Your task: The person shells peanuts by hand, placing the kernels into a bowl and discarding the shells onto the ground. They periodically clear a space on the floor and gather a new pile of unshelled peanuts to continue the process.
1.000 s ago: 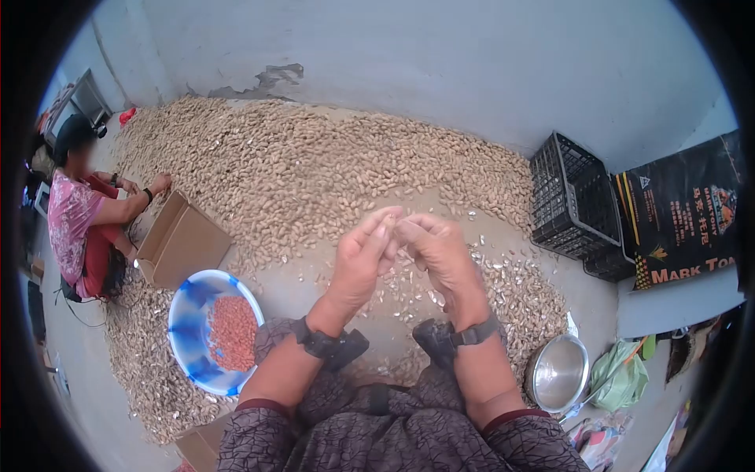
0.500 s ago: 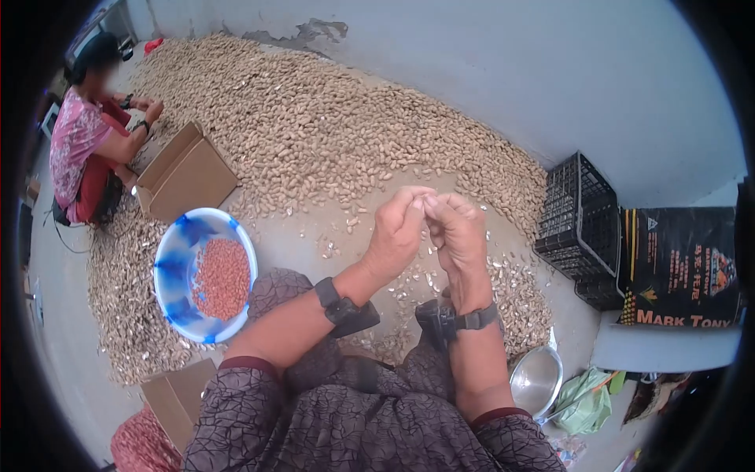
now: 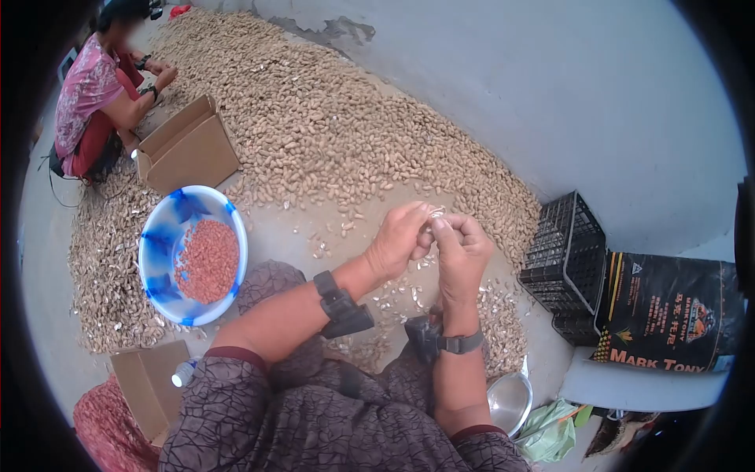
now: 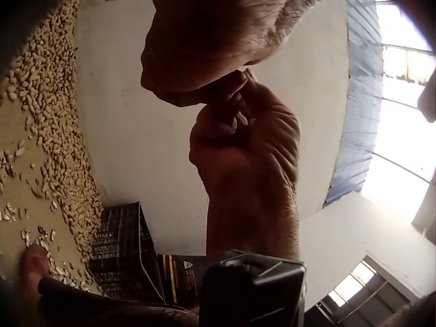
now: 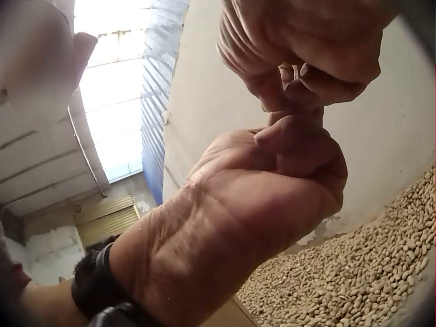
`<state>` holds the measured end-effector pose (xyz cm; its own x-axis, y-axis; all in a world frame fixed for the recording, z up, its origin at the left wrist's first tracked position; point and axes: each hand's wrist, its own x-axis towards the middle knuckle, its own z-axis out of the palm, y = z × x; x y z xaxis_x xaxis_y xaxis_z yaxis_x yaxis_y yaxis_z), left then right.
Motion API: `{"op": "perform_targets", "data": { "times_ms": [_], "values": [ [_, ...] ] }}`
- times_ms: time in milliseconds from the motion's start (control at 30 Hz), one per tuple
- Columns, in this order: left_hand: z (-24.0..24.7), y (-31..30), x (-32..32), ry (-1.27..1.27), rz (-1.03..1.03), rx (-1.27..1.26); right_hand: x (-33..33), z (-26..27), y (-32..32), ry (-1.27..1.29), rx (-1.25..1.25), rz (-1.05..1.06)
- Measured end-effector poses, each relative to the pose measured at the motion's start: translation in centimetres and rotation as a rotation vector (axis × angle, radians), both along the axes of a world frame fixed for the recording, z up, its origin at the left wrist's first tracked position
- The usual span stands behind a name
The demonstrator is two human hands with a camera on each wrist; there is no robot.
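Note:
My left hand (image 3: 399,242) and right hand (image 3: 464,256) meet in front of me, fingertips together. Between them both pinch a small peanut (image 3: 436,212), its pale shell showing at the fingertips. In the left wrist view the curled fingers of the left hand (image 4: 211,54) hang over the right hand (image 4: 248,153). From the right wrist, the right hand (image 5: 306,51) is above and the left hand (image 5: 252,197) below, thumbs and fingers pressed close; they hide most of the peanut. A blue and white basin (image 3: 157,259) with reddish shelled peanuts (image 3: 211,263) stands to the left.
Unshelled peanuts (image 3: 330,134) heap along the wall, with empty shells (image 3: 503,322) scattered nearer me. A cardboard box (image 3: 197,149) stands behind the basin, and another person (image 3: 94,102) squats beyond it. Black crates (image 3: 562,259), a black sack (image 3: 668,315) and a metal bowl (image 3: 511,401) are at right.
The head view has shifted, so basin and box sit higher and further left. My hands stay together; a pale opened shell now shows at the fingertips, where little showed before.

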<state>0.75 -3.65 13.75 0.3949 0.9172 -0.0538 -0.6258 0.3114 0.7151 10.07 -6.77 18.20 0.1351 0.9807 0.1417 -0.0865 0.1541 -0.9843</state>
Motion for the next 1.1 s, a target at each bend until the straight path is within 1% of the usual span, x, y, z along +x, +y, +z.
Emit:
{"op": "perform_targets", "data": {
  "times_ms": [33,67,133,200,267,367,433,467,533,567,633,700,767,833,867,900,967,1000,1100],
  "values": [
    [0.2,0.0,-0.1,-0.007,-0.007,-0.038,-0.2,-0.1,-0.1,-0.075,0.065,-0.024],
    [0.4,0.1,-0.2,-0.012,-0.016,-0.075,-0.3,-0.2,-0.3,-0.078,0.061,-0.019],
    [0.3,0.3,-0.4,-0.028,-0.036,-0.104,-0.4,-0.1,-0.5,-0.166,0.111,-0.011],
    [-0.1,0.4,-0.6,-0.043,-0.057,-0.132,-0.4,0.0,-0.6,-0.178,0.096,0.001],
    [-0.6,0.7,-0.7,-0.059,-0.127,-0.098,-0.3,0.0,-0.6,-0.189,0.082,0.007],
    [-0.5,0.9,-0.9,-0.035,-0.169,-0.091,0.3,-0.2,-0.4,-0.162,0.113,-0.044],
    [0.1,0.7,-1.2,-0.041,-0.176,-0.083,1.4,-0.6,-0.1,-0.203,0.009,-0.132],
    [0.2,0.6,-1.3,-0.048,-0.18,-0.077,1.6,-0.6,-0.1,-0.202,0.01,-0.135],
    [0.1,0.7,-1.4,-0.06,-0.198,-0.07,1.8,-0.6,0.1,-0.085,-0.091,-0.158],
    [0.1,0.8,-1.5,-0.073,-0.211,-0.063,2.1,-0.5,0.1,-0.083,-0.093,-0.159],
    [0.2,0.8,-1.6,-0.055,-0.213,-0.036,2.5,-0.2,0.0,-0.022,-0.183,-0.11],
    [0.4,0.7,-1.8,-0.037,-0.215,-0.011,2.0,0.7,-0.2,-0.014,-0.209,-0.087],
    [0.7,0.5,-2.0,0.062,-0.263,0.014,1.8,0.9,-0.3,-0.006,-0.236,-0.065],
    [0.7,0.5,-2.2,0.064,-0.287,0.011,2.0,0.7,-0.4,-0.052,-0.243,0.053],
    [0.7,0.5,-2.3,0.062,-0.307,0.011,2.3,0.6,-0.3,-0.062,-0.225,0.068],
    [0.7,0.4,-2.3,0.063,-0.311,-0.002,2.4,0.4,-0.3,-0.058,-0.237,0.066],
    [0.8,0.3,-2.2,0.123,-0.28,-0.038,2.3,0.1,-0.3,-0.213,-0.133,0.012],
    [1.0,0.3,-2.3,0.128,-0.289,0.001,2.3,0.1,-0.3,-0.22,-0.131,0.018],
    [0.8,0.3,-2.3,0.149,-0.303,-0.014,2.5,0.4,-0.2,-0.276,-0.195,0.059]
  ]
}}
